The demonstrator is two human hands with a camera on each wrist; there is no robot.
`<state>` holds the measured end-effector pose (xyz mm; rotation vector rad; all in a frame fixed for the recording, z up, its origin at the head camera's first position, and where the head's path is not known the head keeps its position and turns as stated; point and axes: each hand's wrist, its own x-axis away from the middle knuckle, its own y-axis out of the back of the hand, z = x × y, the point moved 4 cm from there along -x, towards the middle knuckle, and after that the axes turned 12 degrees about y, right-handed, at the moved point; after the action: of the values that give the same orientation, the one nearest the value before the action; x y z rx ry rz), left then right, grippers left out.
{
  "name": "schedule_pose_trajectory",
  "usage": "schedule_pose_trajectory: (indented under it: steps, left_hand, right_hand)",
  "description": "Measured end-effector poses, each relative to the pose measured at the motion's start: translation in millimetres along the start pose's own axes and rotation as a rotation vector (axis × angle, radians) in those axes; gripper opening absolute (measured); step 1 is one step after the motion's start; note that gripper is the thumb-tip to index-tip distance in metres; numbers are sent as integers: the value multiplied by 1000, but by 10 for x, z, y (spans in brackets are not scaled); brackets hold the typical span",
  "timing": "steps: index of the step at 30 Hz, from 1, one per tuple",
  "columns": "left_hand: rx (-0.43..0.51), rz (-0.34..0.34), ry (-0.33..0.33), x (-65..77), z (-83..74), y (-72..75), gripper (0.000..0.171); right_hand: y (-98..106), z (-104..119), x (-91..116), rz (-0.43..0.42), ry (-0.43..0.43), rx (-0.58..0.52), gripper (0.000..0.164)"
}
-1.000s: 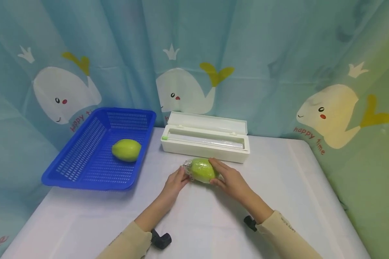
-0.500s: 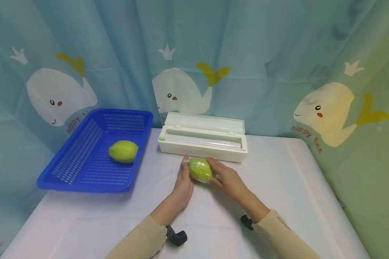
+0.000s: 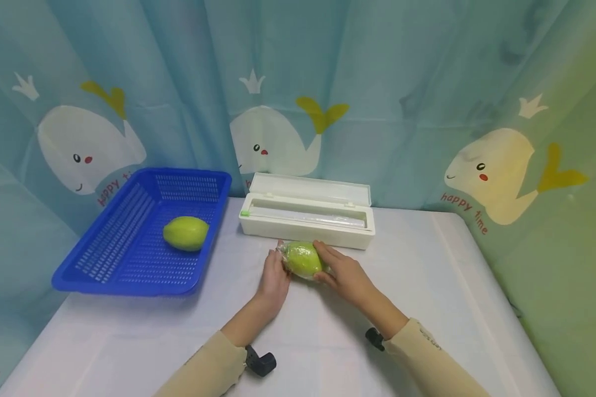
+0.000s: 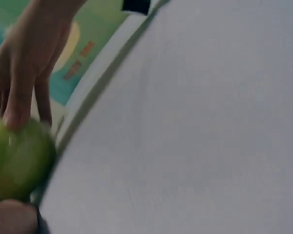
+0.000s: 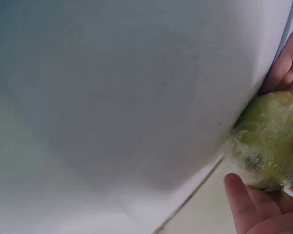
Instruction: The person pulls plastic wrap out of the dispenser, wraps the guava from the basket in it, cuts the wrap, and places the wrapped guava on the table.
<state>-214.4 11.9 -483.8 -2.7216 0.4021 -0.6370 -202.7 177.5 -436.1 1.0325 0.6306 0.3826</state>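
Observation:
A yellow-green oval fruit (image 3: pixel 303 259) wrapped in clear cling film is between both hands, close over the white table. My right hand (image 3: pixel 346 277) grips its right end, thumb on the near side and fingers over the top. My left hand (image 3: pixel 273 284) is at the left end, where crinkled film bunches up. In the right wrist view, the left hand (image 5: pixel 289 68) has curled fingers against the wrapped fruit (image 5: pixel 268 136). The left wrist view shows the right hand's fingertips (image 4: pixel 15 117) pressing on the fruit (image 4: pixel 20 161) from above.
Just behind the hands stands a white cling film box (image 3: pixel 305 231), lid up, with a film roll (image 3: pixel 308 216) inside and a green slider at its left. To the left, a blue basket (image 3: pixel 129 278) holds an unwrapped fruit (image 3: pixel 186 233). A whale-print curtain (image 3: pixel 387 66) hangs behind.
The left hand has shifted from the near-left of the bunched film to lie along the fruit's left end. The right hand keeps its grip. The whole view has drifted slightly.

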Motion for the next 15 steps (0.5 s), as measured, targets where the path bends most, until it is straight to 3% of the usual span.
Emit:
schedule_pose_trajectory:
  steps: [3,5,7,11,15]
  left_hand:
    - [67,140,20,29,57,137,58]
    - [37,160,18,41,80,189,56]
    - [2,147,-9,35,78,202,55]
    - [-53,44,-44,-1,53,171,54]
    - [14,4,-53,-11,63,165,51]
  right_hand:
    - [-23,13,11,10,7,-17,77]
    - [-29,30,11,9,20,-23,77]
    - [-26,45,4,-2,38,-12,77]
    - [-10,40,-7,-21,47,26,77]
    - [-3,11,6,-22,67,14,76]
